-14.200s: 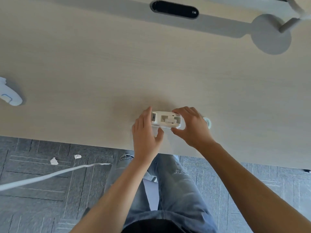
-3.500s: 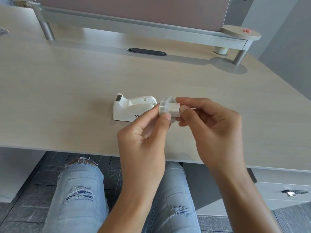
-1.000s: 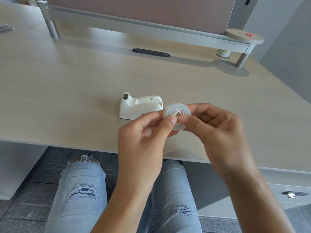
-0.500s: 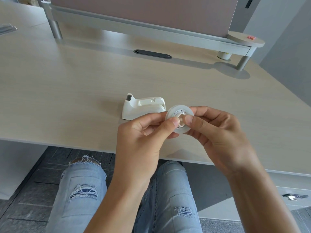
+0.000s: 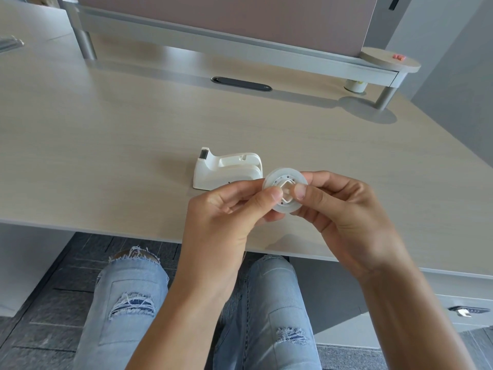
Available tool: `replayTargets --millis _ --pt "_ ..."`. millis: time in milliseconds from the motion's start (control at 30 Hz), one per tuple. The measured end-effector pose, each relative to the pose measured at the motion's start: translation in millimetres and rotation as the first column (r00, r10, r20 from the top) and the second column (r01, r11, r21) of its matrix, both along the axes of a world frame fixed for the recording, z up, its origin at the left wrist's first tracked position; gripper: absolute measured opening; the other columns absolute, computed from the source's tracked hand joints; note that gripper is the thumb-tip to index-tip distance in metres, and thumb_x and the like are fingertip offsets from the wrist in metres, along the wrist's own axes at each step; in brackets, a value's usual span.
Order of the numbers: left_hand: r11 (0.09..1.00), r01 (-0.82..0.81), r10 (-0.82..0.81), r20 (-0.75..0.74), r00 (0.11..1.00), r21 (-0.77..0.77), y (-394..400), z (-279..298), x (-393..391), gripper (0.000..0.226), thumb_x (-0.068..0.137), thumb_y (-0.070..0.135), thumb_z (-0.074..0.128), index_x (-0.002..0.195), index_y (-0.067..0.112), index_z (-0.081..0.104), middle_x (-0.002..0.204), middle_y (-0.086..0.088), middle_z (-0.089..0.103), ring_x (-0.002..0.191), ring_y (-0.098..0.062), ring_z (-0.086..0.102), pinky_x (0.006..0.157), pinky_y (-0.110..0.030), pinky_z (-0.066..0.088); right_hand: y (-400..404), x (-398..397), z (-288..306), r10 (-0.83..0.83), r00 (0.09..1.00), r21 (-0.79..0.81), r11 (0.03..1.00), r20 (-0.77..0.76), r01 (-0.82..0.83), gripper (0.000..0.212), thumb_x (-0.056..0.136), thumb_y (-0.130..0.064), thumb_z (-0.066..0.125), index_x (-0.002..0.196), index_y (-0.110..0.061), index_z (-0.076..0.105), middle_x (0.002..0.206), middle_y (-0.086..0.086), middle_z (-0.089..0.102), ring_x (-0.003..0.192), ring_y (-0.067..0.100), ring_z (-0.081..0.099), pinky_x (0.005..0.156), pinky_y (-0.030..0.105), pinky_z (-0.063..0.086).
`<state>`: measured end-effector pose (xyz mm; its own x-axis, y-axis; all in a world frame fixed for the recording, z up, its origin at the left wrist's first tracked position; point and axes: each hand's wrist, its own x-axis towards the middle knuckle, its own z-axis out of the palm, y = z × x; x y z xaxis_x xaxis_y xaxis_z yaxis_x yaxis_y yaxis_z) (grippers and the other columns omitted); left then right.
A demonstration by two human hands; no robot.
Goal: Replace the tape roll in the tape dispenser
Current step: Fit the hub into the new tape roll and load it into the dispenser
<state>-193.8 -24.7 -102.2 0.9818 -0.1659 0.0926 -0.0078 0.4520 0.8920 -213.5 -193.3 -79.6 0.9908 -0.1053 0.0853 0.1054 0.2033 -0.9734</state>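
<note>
Now that the roll (image 5: 285,190) has turned flat-side up, both thumbs press its hub; the left hand (image 5: 226,209) and right hand (image 5: 344,209) pinch it, the dispenser (image 5: 226,169) empty just beyond them.

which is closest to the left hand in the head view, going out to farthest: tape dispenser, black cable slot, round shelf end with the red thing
From the left hand:
1. Tape dispenser, on the desk just beyond the fingers.
2. Black cable slot, farther back, mid-desk near the riser.
3. Round shelf end, far right corner, raised on the riser.
</note>
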Motion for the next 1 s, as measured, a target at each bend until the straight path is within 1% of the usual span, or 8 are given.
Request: replayTargets --millis 100,200,333,567,667,733,867,1000 --pt "1.0 -0.017 0.015 0.068 0.998 0.026 1 0 -1 0.013 0.084 0.009 0.081 0.096 0.011 0.084 0.095 -0.011 0.084 0.088 -0.029 0.078 0.088 -0.04 0.062 2 1 1 -0.006 0.997 -0.009 1.0 0.072 0.007 0.027 0.066 -0.018 0.085 0.09 -0.006 0.081 0.093 0.019 0.081 0.083 0.035 0.077 0.084 0.039 0.062" --pt "0.991 -0.096 0.082 0.148 0.986 0.093 -2 4 0 0.02 0.091 0.001 0.074 0.105 0.013 0.082 0.099 -0.005 0.085 0.09 -0.016 0.079 0.087 -0.028 0.06 6 2 3 -0.065 0.98 -0.119 0.989 0.185 0.088 0.025 0.074 -0.01 0.083 0.098 -0.006 0.078 0.095 0.01 0.084 0.087 0.023 0.08 0.084 0.03 0.061" --pt "0.963 -0.239 0.217 0.165 0.962 0.126 -6 6 4 0.024 0.09 0.002 0.076 0.113 0.008 0.077 0.105 -0.007 0.082 0.097 -0.021 0.079 0.088 -0.033 0.062 11 6 8 -0.097 0.974 -0.203 0.969 0.202 0.139 0.03 0.077 -0.011 0.079 0.107 -0.007 0.077 0.098 0.003 0.084 0.089 0.014 0.08 0.082 0.022 0.059" --pt "0.931 -0.315 0.28 0.196 0.94 0.184 -2 14 13 0.027 0.092 -0.004 0.073 0.109 0.016 0.079 0.102 -0.001 0.083 0.094 -0.013 0.079 0.081 -0.021 0.061 14 23 16 -0.075 0.985 -0.287 0.951 0.156 0.118 0.027 0.078 -0.015 0.082 0.104 -0.007 0.079 0.099 0.01 0.083 0.092 0.025 0.079 0.088 0.037 0.063" --pt "0.933 -0.327 0.298 0.185 0.936 0.152 1 19 19 0.029 0.091 -0.008 0.071 0.112 0.012 0.077 0.1 -0.003 0.082 0.089 -0.01 0.078 0.076 -0.014 0.058 17 31 22 -0.058 0.988 -0.346 0.932 0.145 0.106 0.024 0.081 -0.011 0.084 0.105 -0.01 0.079 0.098 0.011 0.083 0.094 0.032 0.079 0.089 0.041 0.063" --pt "0.92 -0.355 0.323 0.197 0.926 0.163 3 22 24 0.028 0.092 -0.008 0.07 0.114 0.008 0.075 0.102 -0.004 0.081 0.093 -0.009 0.078 0.079 -0.014 0.057 19 39 26 -0.056 0.989 -0.352 0.93 0.138 0.102 0.02 0.082 -0.005 0.083 0.102 -0.008 0.079 0.097 0.011 0.083 0.093 0.034 0.079 0.088 0.042 0.063" --pt "0.82 -0.522 0.447 0.306 0.84 0.234 14 17 32 0.023 0.094 -0.006 0.067 0.112 0.006 0.074 0.106 -0.007 0.077 0.097 -0.02 0.075 0.088 -0.026 0.058 21 55 30 -0.154 0.982 -0.355 0.917 0.106 0.182 0.018 0.083 -0.002 0.084 0.099 -0.002 0.077 0.097 0.014 0.083 0.093 0.035 0.079 0.086 0.035 0.064" --pt "0.653 -0.667 0.497 0.462 0.734 0.359 25 7 34 0.021 0.092 -0.001 0.071 0.11 0.01 0.074 0.106 -0.004 0.07 0.098 -0.027 0.065 0.088 -0.03 0.053 18 68 32 -0.24 0.967 -0.476 0.843 0.084 0.251 0.018 0.082 -0.019 0.088 0.097 -0.015 0.08 0.095 0.003 0.084 0.094 0.025 0.079 0.086 0.031 0.063"
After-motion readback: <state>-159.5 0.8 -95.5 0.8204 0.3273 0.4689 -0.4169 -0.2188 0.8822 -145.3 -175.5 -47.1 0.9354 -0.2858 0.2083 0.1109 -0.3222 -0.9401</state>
